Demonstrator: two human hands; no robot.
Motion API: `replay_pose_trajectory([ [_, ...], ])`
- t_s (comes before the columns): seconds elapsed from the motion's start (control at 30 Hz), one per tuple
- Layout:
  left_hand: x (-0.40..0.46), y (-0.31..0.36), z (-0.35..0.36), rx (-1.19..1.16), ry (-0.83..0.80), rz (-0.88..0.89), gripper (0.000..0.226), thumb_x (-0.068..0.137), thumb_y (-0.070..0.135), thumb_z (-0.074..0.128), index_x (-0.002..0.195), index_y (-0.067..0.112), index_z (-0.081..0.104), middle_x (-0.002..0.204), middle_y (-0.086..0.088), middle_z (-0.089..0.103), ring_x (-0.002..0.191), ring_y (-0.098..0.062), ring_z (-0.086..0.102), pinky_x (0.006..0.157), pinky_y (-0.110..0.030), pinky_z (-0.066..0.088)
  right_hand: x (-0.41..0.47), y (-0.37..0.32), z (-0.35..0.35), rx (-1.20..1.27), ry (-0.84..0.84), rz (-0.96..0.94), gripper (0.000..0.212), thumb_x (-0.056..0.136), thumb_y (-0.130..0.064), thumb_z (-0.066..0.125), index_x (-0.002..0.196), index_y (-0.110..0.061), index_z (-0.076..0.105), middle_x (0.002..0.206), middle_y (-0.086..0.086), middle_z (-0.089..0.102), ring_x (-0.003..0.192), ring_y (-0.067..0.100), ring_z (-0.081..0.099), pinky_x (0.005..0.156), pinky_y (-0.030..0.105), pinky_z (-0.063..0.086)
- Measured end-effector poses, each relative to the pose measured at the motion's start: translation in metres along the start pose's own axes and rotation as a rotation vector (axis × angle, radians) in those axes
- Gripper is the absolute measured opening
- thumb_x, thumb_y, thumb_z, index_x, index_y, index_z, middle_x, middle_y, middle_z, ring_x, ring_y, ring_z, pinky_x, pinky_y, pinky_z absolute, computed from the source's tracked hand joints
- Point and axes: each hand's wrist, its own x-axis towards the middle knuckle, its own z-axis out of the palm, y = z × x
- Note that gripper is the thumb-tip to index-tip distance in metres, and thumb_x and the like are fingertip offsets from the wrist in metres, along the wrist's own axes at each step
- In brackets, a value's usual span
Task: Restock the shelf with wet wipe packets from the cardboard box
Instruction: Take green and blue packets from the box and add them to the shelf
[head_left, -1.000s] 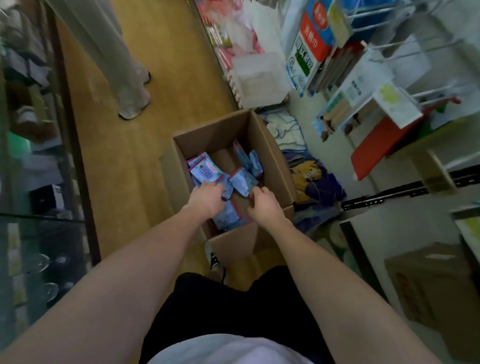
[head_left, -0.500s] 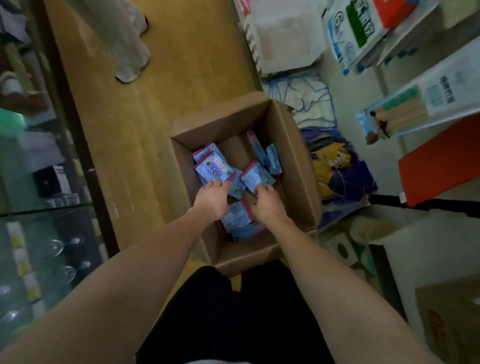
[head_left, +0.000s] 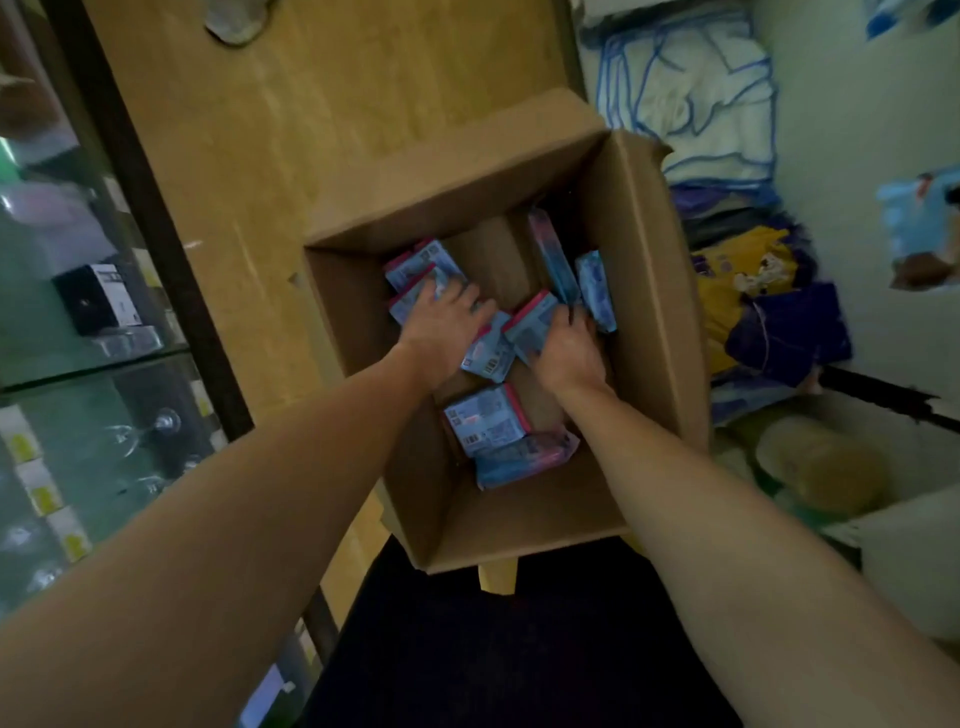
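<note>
An open cardboard box (head_left: 644, 291) stands on the floor below me, holding several blue wet wipe packets with pink edges. Both my hands are inside it. My left hand (head_left: 444, 325) lies flat on a stack of packets (head_left: 423, 265) at the box's left side, fingers spread over them. My right hand (head_left: 569, 345) is closed on one packet (head_left: 532, 325) near the middle, tilting it up. Two more packets (head_left: 488, 418) lie at the near end, and others (head_left: 595, 288) stand on edge by the right wall. No shelf for the packets is in view.
A glass display cabinet (head_left: 78, 322) with a dark frame runs along the left. Bagged cloths and packaged goods (head_left: 685, 98) are piled on the floor right of the box. A white unit (head_left: 914, 561) is at lower right. Wooden floor (head_left: 291, 130) stretches beyond the box.
I have leaned closer and my view has tipped down over the box. My left hand slid further left onto the stack. My right hand has closed on a packet.
</note>
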Motion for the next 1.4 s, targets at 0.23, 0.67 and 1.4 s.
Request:
replay_pose_trajectory([
  [0.23,0.017,-0.002,0.009,0.064,-0.014,-0.04,0.054,0.099,0.022,0.043,0.15,0.021,0.027,0.15,-0.009,0.033,0.142,-0.031,0.023,0.115,-0.063,0.007,0.034,-0.008,0.028,-0.086,0.058,0.085,0.053,0.101,-0.026,0.054,0.146,-0.009,0.034,0.149,0.02,0.039,0.138,0.037,0.036,0.113,0.05,0.029],
  [0.67,-0.016,-0.001,-0.025,0.197,-0.089,0.02,0.046,0.096,0.022,0.05,0.141,0.016,0.047,0.148,-0.01,0.037,0.139,-0.031,0.029,0.11,-0.05,0.03,-0.006,-0.003,0.002,-0.109,-0.123,0.004,0.047,0.093,-0.018,0.064,0.136,-0.013,0.044,0.133,0.018,0.052,0.12,0.038,0.055,0.094,0.043,0.048],
  [1.4,-0.17,0.067,-0.194,0.031,0.229,0.434,0.053,0.08,0.024,0.077,0.128,0.012,0.059,0.127,-0.011,0.061,0.118,-0.03,0.057,0.095,-0.036,0.048,-0.307,-0.01,-0.139,0.309,0.473,0.26,0.036,0.08,-0.02,0.073,0.11,-0.012,0.055,0.102,0.008,0.058,0.102,0.03,0.06,0.073,0.038,0.05],
])
